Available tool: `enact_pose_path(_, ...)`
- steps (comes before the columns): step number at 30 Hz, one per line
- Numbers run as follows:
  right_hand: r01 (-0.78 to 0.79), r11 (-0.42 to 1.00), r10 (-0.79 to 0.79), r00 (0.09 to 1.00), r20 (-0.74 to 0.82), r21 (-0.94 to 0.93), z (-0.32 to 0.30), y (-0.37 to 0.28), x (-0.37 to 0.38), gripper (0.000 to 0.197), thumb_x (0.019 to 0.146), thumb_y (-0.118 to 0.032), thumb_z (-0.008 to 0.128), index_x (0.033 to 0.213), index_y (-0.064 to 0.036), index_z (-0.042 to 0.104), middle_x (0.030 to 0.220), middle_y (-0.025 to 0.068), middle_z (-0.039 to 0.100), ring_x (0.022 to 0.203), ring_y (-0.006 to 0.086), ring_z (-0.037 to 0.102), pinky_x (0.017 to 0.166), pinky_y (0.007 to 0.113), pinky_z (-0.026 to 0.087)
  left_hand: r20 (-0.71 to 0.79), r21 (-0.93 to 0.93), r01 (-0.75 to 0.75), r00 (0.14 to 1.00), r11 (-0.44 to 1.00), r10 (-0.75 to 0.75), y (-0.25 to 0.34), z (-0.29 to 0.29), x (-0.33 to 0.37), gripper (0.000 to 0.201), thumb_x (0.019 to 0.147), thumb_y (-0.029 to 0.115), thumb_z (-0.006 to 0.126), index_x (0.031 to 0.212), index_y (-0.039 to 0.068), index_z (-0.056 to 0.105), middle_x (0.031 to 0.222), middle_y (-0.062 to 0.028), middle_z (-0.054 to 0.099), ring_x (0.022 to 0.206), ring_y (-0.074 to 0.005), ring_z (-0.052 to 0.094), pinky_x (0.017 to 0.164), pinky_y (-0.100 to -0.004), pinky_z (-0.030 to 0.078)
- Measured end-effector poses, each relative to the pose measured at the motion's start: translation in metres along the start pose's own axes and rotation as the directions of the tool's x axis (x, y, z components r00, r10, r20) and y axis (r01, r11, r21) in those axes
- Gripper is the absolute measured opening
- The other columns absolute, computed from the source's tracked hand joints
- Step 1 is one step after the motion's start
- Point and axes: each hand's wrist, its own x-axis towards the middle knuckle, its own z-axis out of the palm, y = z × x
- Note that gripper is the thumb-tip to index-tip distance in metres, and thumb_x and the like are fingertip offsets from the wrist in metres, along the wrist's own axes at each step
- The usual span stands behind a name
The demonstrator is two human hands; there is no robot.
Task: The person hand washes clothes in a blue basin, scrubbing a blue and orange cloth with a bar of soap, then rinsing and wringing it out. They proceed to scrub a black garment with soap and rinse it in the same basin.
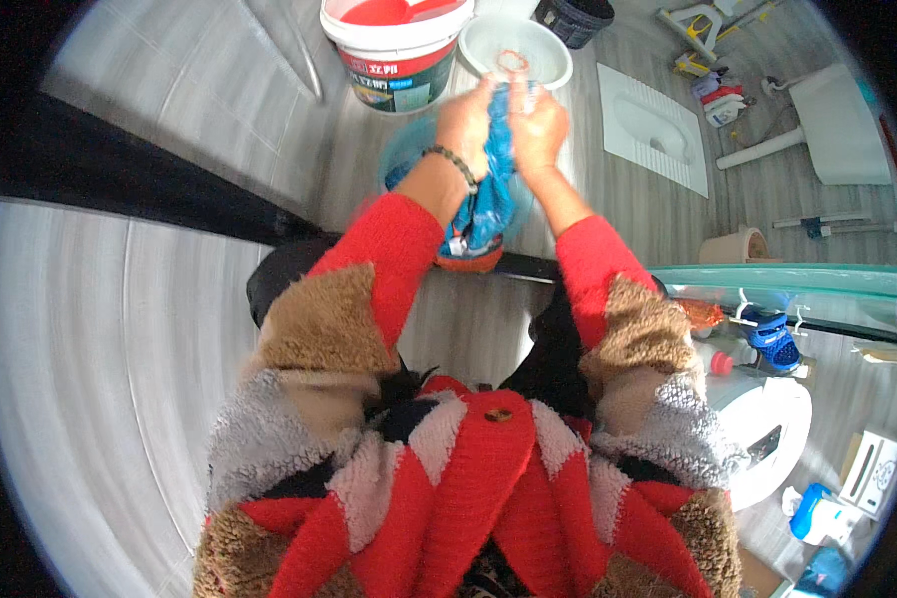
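Note:
Both hands are closed around a wet-looking blue garment or cloth [485, 211], bunched between them and hanging down toward me. My left hand [465, 122], with a dark beaded bracelet at its wrist, grips it from the left. Close beside it, my right hand [538, 127] grips the upper end; both hands are slightly blurred. Below them is a translucent light-blue basin [399, 149], largely hidden by the cloth and my arms. An orange-red curved piece [471, 262] shows under the cloth's lower end. What the cloth's exact kind is cannot be made out.
Beyond my hands stand a large white-rimmed bucket [399, 60] with red inside and a pale basin [558, 55]. A dark bin [575, 22] is behind them. Right: a squat toilet [653, 125], a glass shelf edge [787, 279], blue clogs [773, 341] and a white rounded appliance [782, 429].

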Motion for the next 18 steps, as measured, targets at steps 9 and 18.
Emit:
enact_pose_path(9, -0.23, 0.72, 0.045, 0.957, 0.287, 0.655, 0.012, 0.069, 0.04, 0.039, 0.088, -0.035, 0.059, 0.115, -0.0072, 0.058, 0.099, 0.0066, 0.062, 0.097, 0.0156, 0.055, 0.082, 0.029, 0.044, 0.239, 0.115, -0.154, 0.963, 0.981, 0.123, 0.016, -0.031, 0.024, 0.035, 0.089, 0.024, 0.059, 0.117, 0.004, 0.053, 0.111, -0.0095, 0.059, 0.099, -0.0236, 0.059, 0.086, -0.0389, 0.051)
enact_pose_path(18, 0.281, 0.955, -0.291, 0.949, 0.121, 0.09, -0.009, -0.011, -0.001, 0.026, 0.081, -0.032, 0.059, 0.079, -0.0061, 0.059, 0.076, 0.0162, 0.061, 0.074, 0.0366, 0.061, 0.064, 0.043, 0.049, 0.361, -0.031, -0.117, 0.925, 0.993, 0.12, -0.018, -0.034, 0.025, 0.033, 0.095, 0.032, 0.044, 0.113, 0.007, 0.053, 0.109, -0.0064, 0.059, 0.099, -0.0204, 0.056, 0.088, -0.0335, 0.045)
